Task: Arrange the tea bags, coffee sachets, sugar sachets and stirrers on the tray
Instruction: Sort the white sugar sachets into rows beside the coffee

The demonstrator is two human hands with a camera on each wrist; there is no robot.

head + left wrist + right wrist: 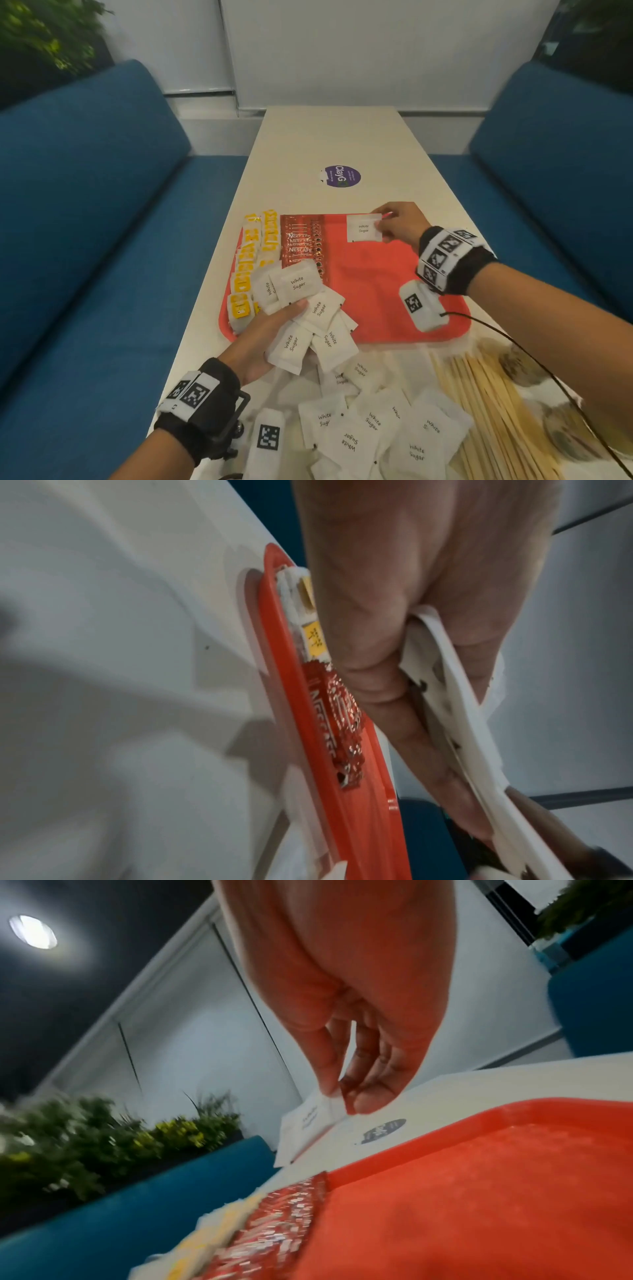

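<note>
Head view: right hand (399,222) pinches one sugar sachet (363,228) by its right edge, over the far part of the red tray (394,274), just right of the coffee sachets (301,245). The sachet extends left from the grip, toward the coffee row; its text reads upright to the camera, face up. Whether it touches the tray floor, can't tell. Left hand (263,339) grips a fanned stack of sugar sachets (308,315) over the tray's near-left corner, near the tea bags (250,260). Loose sugar sachets (373,431) and stirrers (486,404) lie on the desk (342,137), nearer than the tray. The right hand is the nearer one to the free slot beside the coffee; likely next is lowering the sachet there.

Left wrist view: left hand (394,601) with fingers curled round the white stack (455,696); tray rim (274,642), tea bags and coffee row beside it.

Right wrist view: thumb and fingertips (369,1099) pinch the sachet (308,1131) at one corner; it hangs tilted, running left and away from the grip above the tray's (479,1191) far rim. Blurred.
</note>
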